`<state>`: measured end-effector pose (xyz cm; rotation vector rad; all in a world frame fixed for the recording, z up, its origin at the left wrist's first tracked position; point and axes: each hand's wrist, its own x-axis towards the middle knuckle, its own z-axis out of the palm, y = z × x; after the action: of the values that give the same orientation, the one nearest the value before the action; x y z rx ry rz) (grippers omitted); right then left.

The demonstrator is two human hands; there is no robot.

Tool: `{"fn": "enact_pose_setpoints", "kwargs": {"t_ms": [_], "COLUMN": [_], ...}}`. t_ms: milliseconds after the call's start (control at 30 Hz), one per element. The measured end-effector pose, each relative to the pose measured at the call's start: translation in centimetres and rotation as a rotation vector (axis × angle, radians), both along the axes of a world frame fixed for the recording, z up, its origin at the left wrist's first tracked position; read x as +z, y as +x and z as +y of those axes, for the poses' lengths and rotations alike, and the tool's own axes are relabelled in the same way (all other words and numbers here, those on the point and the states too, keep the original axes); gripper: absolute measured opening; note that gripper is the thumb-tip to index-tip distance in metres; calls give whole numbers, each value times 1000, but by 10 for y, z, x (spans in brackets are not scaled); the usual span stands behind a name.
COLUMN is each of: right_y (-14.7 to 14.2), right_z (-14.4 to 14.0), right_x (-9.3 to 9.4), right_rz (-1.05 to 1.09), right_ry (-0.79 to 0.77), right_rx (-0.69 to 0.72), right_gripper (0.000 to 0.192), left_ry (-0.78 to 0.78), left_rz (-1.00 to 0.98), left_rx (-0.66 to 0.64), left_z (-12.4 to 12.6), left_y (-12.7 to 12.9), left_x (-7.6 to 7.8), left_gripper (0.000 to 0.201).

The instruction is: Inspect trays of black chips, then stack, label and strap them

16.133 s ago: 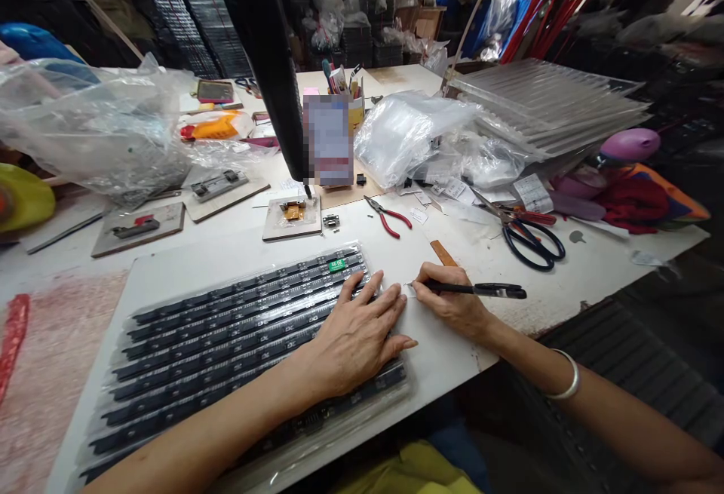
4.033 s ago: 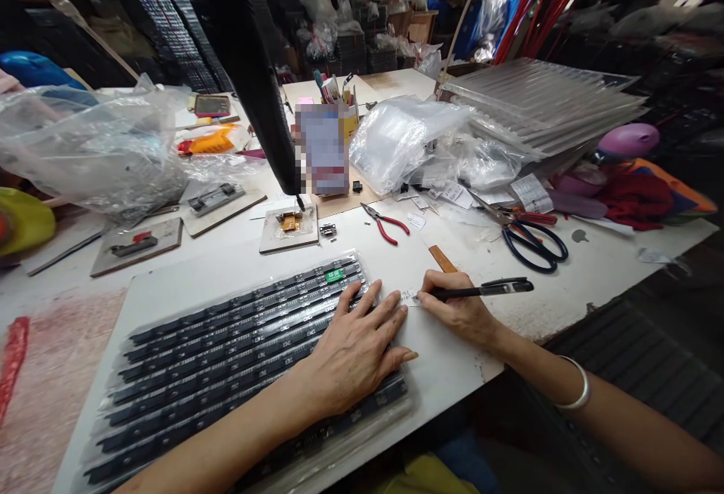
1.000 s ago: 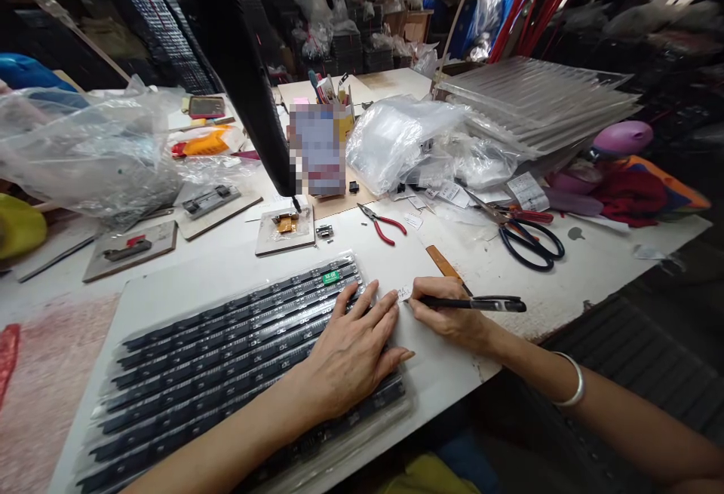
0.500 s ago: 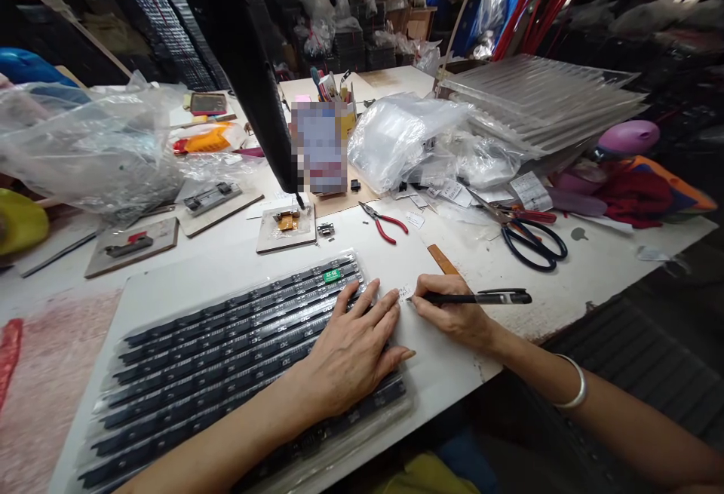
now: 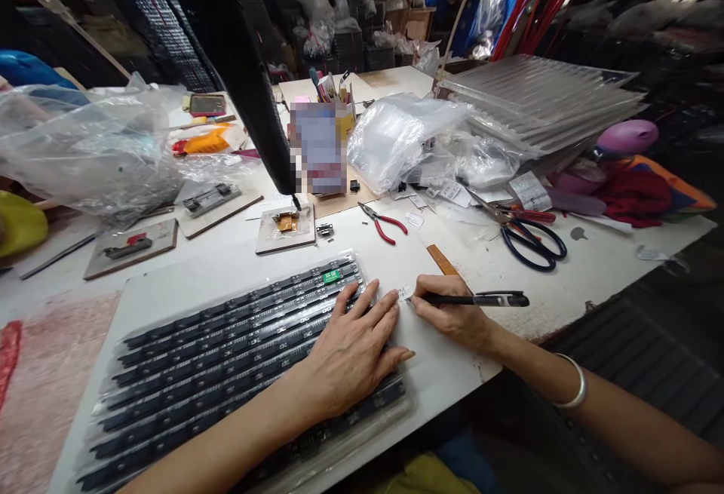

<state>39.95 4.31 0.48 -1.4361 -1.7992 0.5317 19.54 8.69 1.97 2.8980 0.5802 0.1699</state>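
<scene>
Head view shows the left hand (image 5: 354,351) pressed flat, fingers spread and holding nothing, on a bagged tray of black strips (image 5: 237,358) lying on a white board (image 5: 186,275). The right hand (image 5: 449,313) pinches a black pen (image 5: 480,299), tip touching a small white label (image 5: 403,293) just beside the left fingertips. Writing on the label seems in progress; continuing calls for a steady tray and short, light strokes. Red-handled pliers (image 5: 383,221) and scissors (image 5: 529,241) lie beyond.

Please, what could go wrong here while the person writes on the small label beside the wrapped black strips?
The small label is held only by fingertips of the left hand, so it might slip under the pen in the right hand. That left hand also leans on the wrapped black strips, which may shift. Fresh ink could smear.
</scene>
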Motion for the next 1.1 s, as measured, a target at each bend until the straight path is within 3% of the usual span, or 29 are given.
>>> {"fn": "enact_pose_setpoints", "kwargs": {"t_ms": [833, 1000, 1100], "right_y": [1, 2, 7], "right_z": [-2, 0, 3], "right_x": [-2, -2, 2], "right_rz": [-6, 52, 196], "right_ry": [2, -30, -102], "right_rx": [2, -5, -18], "right_gripper": [20, 19, 19], "left_ry": [3, -3, 0], "left_rz": [8, 17, 10], "left_rx": [0, -2, 0], "left_z": [0, 0, 0], "left_y": [0, 0, 0], "left_x": [0, 0, 0], "left_gripper": [50, 52, 51]}}
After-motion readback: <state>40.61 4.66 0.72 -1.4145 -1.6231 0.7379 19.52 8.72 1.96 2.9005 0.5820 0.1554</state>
